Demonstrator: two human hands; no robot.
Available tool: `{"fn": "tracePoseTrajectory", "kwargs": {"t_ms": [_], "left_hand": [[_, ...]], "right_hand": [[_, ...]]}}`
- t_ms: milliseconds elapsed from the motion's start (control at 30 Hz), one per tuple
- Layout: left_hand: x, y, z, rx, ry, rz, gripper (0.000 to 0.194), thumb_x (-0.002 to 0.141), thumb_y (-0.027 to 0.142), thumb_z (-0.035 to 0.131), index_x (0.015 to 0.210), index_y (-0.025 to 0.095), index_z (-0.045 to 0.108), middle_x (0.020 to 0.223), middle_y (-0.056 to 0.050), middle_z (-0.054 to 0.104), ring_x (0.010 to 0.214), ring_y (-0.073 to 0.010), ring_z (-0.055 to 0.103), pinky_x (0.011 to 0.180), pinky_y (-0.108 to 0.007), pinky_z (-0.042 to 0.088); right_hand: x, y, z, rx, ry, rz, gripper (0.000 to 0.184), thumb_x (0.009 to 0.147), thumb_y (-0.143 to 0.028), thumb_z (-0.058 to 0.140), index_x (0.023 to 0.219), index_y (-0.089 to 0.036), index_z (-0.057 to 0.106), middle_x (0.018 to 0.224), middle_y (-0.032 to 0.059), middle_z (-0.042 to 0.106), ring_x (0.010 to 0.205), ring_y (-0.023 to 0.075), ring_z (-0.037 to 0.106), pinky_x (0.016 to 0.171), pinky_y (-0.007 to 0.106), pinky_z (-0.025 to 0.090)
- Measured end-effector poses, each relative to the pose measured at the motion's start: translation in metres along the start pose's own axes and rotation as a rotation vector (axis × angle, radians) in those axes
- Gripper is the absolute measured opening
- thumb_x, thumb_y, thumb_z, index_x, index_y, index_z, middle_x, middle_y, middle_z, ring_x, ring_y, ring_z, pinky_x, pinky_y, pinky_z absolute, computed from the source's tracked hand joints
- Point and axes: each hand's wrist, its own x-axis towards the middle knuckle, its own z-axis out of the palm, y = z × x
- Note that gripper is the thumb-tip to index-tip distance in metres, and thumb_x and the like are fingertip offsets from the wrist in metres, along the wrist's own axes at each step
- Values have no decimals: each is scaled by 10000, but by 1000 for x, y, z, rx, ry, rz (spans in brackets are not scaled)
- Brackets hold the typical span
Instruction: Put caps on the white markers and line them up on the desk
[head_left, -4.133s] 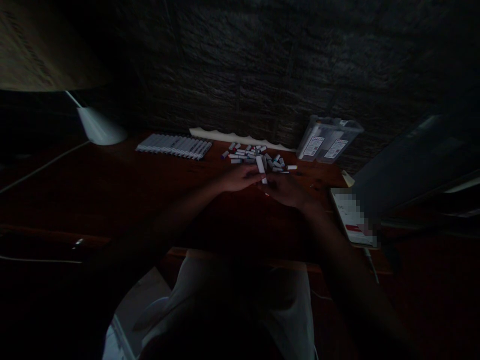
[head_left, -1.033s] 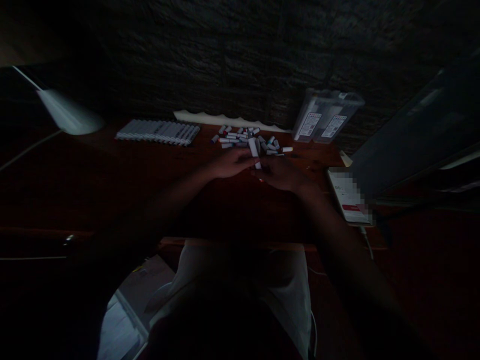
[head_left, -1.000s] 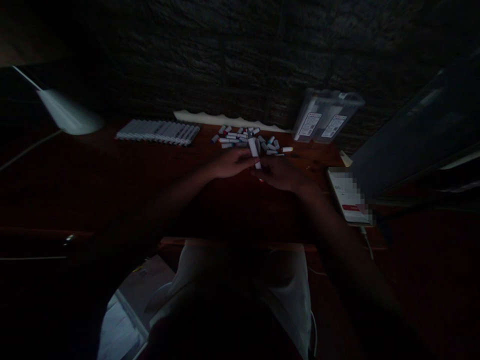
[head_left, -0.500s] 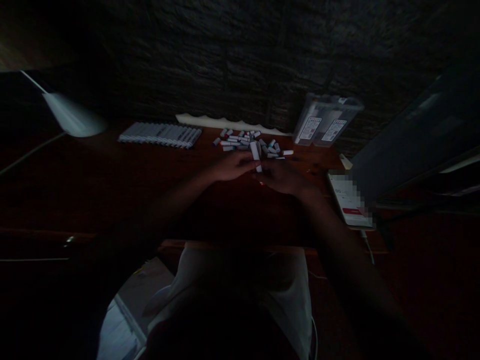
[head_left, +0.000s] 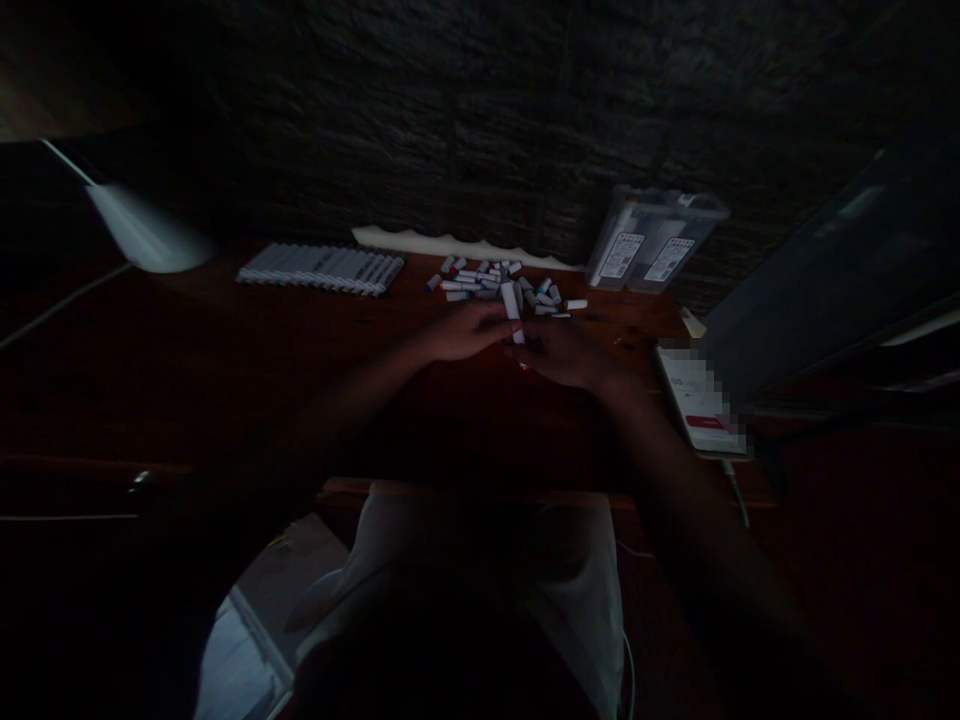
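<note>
The scene is very dark. My left hand (head_left: 461,333) and my right hand (head_left: 564,352) meet over a brown wooden desk (head_left: 225,360). Both pinch one white marker (head_left: 511,305) that stands nearly upright between their fingertips. Just behind the hands lies a loose heap of several white markers and caps (head_left: 495,285). A tidy row of several white markers (head_left: 319,268) lies side by side at the back left.
A clear plastic case with labels (head_left: 649,250) leans against the dark brick wall at the back right. A phone (head_left: 697,400) with a cable lies at the right. A white lamp head (head_left: 142,235) hangs at the left. A dark monitor (head_left: 832,290) stands at far right.
Both hands stay on the marker with only slight finger shifts. The view has drifted a little.
</note>
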Motion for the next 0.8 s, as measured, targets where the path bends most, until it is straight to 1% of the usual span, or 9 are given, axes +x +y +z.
{"fn": "tracePoseTrajectory", "kwargs": {"t_ms": [233,433,600,667,800], "left_hand": [[0,1,0,17,10,-5,340,962,438,490,968,140,655,932,-52,701,867,-173,630,817,-314,496],[0,2,0,19,17,5,331,959,427,490,968,144,663,957,-54,704,877,-174,633,824,-314,497],[0,-1,-1,30,13,19,322,952,423,496,965,150,666,941,-53,703,875,-175,634,818,-315,498],[0,-1,-1,29,10,27,316,953,414,492,966,150,665,946,-57,706,878,-175,637,812,-314,497],[0,-2,0,42,20,8,321,950,422,493,969,153,668,920,-52,709,846,-172,640,769,-302,495]], "right_hand": [[0,1,1,48,-1,-2,210,934,-310,578,994,-163,715,904,67,724,788,171,629,712,285,418],[-1,0,1,22,6,-2,180,930,-288,587,963,-161,709,927,77,726,806,177,631,729,288,422],[-3,-2,-2,29,-22,14,209,949,-306,559,1024,-172,701,947,67,726,797,167,630,710,276,423],[-3,-2,-2,32,-16,6,216,951,-312,558,1043,-178,700,976,72,727,818,171,635,721,278,427],[-2,0,1,40,1,-27,209,947,-311,562,1018,-177,704,984,70,730,847,177,641,746,284,433]]}}
